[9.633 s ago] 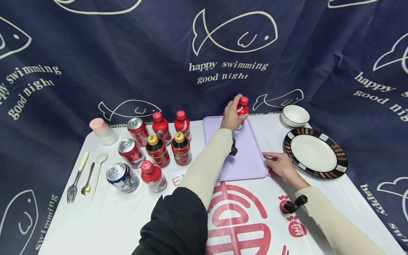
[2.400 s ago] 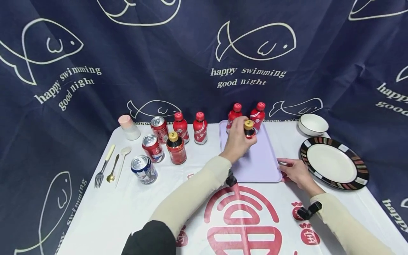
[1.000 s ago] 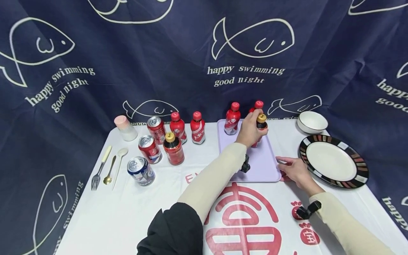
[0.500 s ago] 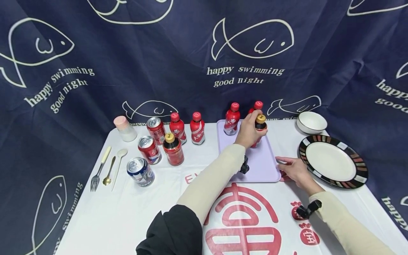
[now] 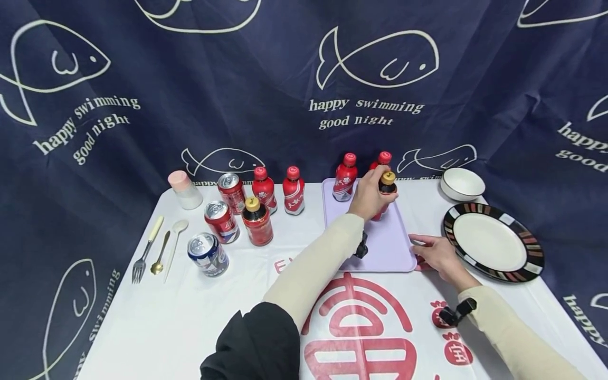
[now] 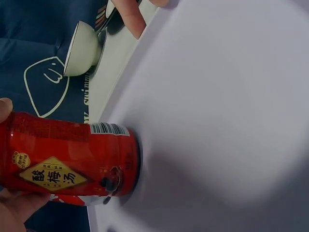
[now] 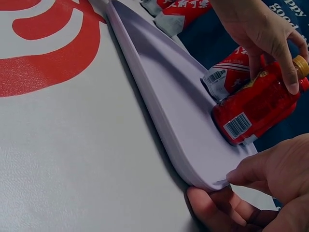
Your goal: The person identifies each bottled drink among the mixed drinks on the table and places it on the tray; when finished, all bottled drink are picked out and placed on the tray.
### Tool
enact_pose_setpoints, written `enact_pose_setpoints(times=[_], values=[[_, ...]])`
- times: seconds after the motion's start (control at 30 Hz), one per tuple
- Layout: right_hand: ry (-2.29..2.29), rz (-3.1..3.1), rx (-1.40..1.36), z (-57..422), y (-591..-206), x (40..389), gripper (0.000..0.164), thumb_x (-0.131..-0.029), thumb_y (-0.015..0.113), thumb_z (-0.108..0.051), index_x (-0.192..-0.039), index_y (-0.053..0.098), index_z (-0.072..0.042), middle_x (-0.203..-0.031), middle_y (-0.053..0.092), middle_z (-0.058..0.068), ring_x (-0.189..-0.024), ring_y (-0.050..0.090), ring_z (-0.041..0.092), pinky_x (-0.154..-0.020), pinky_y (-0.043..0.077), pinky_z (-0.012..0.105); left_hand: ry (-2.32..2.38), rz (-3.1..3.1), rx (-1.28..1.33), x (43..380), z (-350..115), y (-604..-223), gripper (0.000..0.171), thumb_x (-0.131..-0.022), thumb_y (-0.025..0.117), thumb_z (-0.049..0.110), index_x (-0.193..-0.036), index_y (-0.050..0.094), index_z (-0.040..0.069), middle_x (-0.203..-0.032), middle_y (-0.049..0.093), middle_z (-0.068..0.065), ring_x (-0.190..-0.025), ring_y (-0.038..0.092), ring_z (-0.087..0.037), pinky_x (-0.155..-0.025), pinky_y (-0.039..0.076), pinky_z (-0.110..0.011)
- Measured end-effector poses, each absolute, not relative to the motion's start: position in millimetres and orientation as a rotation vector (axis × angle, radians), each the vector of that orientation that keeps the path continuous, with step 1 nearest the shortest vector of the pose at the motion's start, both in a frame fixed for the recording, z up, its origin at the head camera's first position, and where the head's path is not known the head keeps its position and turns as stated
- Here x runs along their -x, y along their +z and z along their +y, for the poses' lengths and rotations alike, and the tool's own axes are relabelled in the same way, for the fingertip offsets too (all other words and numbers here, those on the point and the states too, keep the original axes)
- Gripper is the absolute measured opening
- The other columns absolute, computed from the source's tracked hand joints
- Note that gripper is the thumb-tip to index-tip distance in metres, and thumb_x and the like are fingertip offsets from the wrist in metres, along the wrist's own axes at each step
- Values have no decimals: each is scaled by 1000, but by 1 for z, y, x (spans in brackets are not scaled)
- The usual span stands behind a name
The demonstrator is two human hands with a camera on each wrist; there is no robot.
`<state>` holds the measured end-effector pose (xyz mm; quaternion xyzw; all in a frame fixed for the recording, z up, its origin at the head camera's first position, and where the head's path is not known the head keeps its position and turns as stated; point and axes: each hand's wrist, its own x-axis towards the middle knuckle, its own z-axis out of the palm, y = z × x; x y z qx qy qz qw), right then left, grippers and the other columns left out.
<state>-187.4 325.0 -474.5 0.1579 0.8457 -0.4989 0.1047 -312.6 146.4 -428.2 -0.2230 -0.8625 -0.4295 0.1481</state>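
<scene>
On the lilac tray (image 5: 386, 248), my left hand (image 5: 370, 196) grips a plum-drink bottle with a gold cap (image 5: 388, 182) by its upper part. The bottle stands upright, its red label and base (image 6: 72, 154) showing in the left wrist view, the base against the tray floor. Right behind it is a red-capped bottle (image 5: 383, 158), partly hidden by the hand. Another red-capped bottle (image 5: 345, 178) stands at the tray's back left. My right hand (image 5: 439, 257) pinches the tray's near right corner, thumb (image 7: 251, 169) over the rim and fingers curled below.
Left of the tray stand two red-capped bottles (image 5: 294, 192), a gold-capped bottle (image 5: 258, 224), two red cans (image 5: 222, 224), a blue can (image 5: 208, 256) and a pink-lidded jar (image 5: 186, 192). A fork (image 5: 146, 250) and two spoons lie farther left. A plate (image 5: 491, 243) and bowl (image 5: 462, 183) sit right.
Since the oldest frame, a second red-capped bottle and the gold-capped bottle have come onto the tray from the left group. Over the last second the left hand has stayed nearly still.
</scene>
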Motion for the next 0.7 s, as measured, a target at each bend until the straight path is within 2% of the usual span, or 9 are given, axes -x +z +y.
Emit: enact_pose_setpoints(times=[0.17, 0.27, 0.4, 0.7], values=[[-1474, 2502, -464, 325, -476, 188, 47, -87, 55, -8, -133, 45, -3, -74, 65, 8, -61, 62, 14, -55, 54, 33, -1135, -2484, 705, 315, 138, -425, 67, -66, 79, 41, -121, 45, 26, -109, 54, 5, -98, 53, -5, -88, 42, -15], [-1467, 2507, -459, 324, -474, 188, 48, -87, 55, -8, -133, 45, -3, -75, 65, 7, -61, 62, 13, -56, 54, 33, -1095, -2447, 743, 315, 130, -417, 72, -65, 78, 44, -125, 43, 24, -114, 53, 2, -104, 50, -6, -92, 39, -14], [-1471, 2506, -462, 324, -471, 190, 49, -87, 55, -7, -134, 45, -3, -76, 64, 7, -62, 63, 14, -56, 54, 33, -1096, -2346, 773, 309, 117, -399, 70, -67, 77, 41, -126, 45, 21, -119, 51, 0, -111, 47, -8, -96, 33, -13], [-1457, 2496, -451, 324, -475, 189, 50, -86, 55, -7, -134, 43, -2, -77, 64, 7, -61, 63, 14, -57, 54, 34, -1092, -2055, 796, 279, 69, -375, 58, -71, 75, 34, -119, 52, 12, -115, 54, -2, -108, 48, -9, -97, 34, -15]])
